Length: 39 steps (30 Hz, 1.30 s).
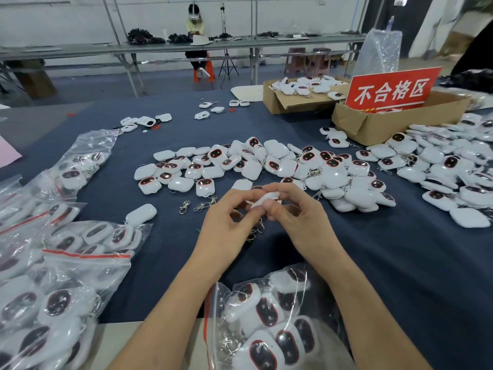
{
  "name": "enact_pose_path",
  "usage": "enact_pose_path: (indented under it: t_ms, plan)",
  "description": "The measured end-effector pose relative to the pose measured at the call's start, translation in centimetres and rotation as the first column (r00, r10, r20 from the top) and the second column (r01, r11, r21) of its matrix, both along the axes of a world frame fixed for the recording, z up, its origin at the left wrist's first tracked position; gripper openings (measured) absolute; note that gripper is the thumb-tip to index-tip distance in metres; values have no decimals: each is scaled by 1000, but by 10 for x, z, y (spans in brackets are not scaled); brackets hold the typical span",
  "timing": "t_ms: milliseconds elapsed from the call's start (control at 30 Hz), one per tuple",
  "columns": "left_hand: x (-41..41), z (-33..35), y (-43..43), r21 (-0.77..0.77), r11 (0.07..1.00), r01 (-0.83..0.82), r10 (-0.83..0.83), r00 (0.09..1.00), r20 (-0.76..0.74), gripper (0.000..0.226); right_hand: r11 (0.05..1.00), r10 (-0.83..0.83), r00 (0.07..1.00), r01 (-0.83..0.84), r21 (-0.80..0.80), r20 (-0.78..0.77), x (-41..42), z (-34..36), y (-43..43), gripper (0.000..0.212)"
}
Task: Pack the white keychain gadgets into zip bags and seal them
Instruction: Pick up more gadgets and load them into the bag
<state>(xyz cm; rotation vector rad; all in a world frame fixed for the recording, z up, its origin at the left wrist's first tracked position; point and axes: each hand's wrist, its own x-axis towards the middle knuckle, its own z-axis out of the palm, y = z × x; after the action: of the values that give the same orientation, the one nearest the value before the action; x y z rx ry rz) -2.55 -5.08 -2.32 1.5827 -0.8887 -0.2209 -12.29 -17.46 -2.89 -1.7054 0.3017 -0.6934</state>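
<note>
Above the surface [400,263], pinching one gadget [262,200] between left hand [226,225] and right hand [301,217]; likely mid-loading, next dropping it into the bag [217,292] at six o'clock.

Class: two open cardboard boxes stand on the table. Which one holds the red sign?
The nearer brown cardboard box: the red sign with white characters stands in it, while the farther cardboard box holds white keychain gadgets.

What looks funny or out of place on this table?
A couple of loose metal clips lie on the blue cloth by themselves, joined to no gadget. Farther back on the left, a few gadgets look opened up, with a red ring beside them.
</note>
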Motion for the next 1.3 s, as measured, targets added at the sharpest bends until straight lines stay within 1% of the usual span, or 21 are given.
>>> enact_pose_path:
  t_ms: [100,200,367,467,600,733,767,867,933,1067,1167,1300]
  plan:
    - [1,0,1,-31,999,30,-33,995,-93,19,993,56,997,-61,96,55,-1,3,0,15]
    - [3,1,1,-48,998,50,-56,989,-134,14,978,102,993,-112,175,64,-2,3,0,17]
    - [3,0,-1,-99,993,67,-86,975,-203,22,965,139,987,-154,212,83,-3,2,3,23]
    - [3,0,-1,-124,990,70,-97,970,-221,24,966,140,987,-155,205,84,-3,2,3,25]
    - [2,0,0,-97,991,92,-111,972,-208,20,963,129,987,-147,226,91,-2,1,3,21]
    - [5,1,2,-61,989,134,-144,963,-230,20,955,152,986,-165,248,69,0,-3,0,14]
    - [6,1,2,-49,989,141,-149,963,-224,24,950,152,987,-162,266,60,0,-4,-1,16]
    - [10,-3,1,-38,994,106,-112,962,-250,33,939,139,990,-138,315,20,1,-5,-2,38]
    - [10,-6,1,-43,994,97,-105,962,-252,33,956,104,995,-98,277,-8,2,-6,-2,36]
    - [9,-5,0,-59,994,91,-103,968,-230,19,972,30,999,-35,232,25,3,-6,-2,28]
    - [10,-5,-1,-58,995,78,-88,977,-192,22,977,-11,998,-1,212,55,3,-5,-1,25]
    - [10,-5,0,-34,997,76,-81,978,-194,23,981,-5,998,-6,196,56,4,-6,-1,26]
